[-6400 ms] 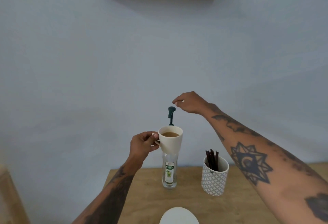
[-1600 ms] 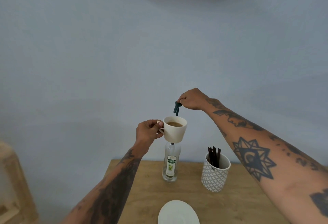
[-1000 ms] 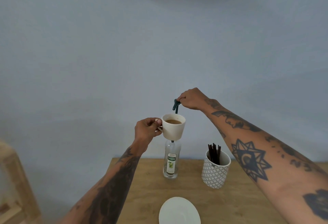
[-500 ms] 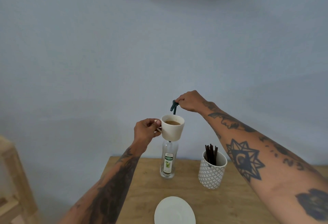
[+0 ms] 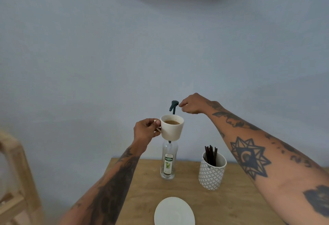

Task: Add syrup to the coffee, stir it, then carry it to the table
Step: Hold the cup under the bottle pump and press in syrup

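Two hands busy with the syrup step: left hand [image 5: 145, 132] pinches the cream ceramic coffee cup [image 5: 172, 127]; right hand [image 5: 191, 104], fingers loosely curled, empty, just beside the dark green pump head [image 5: 173, 105]. Next, reach for a stirrer.

Clear glossy syrup bottle [image 5: 168, 160], smooth matt ceramic cup [image 5: 172, 127] and saucer [image 5: 174, 212], grainy unvarnished wooden table [image 5: 231, 205].

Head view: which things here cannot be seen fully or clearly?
- Syrup bottle: the cup covers its neck.
- Saucer: near side cut off by the bottom edge.
- Right hand fingers: contact with the pump head unclear.
- Syrup flow: not visible.
- Sticks: lower parts hidden inside the patterned holder.
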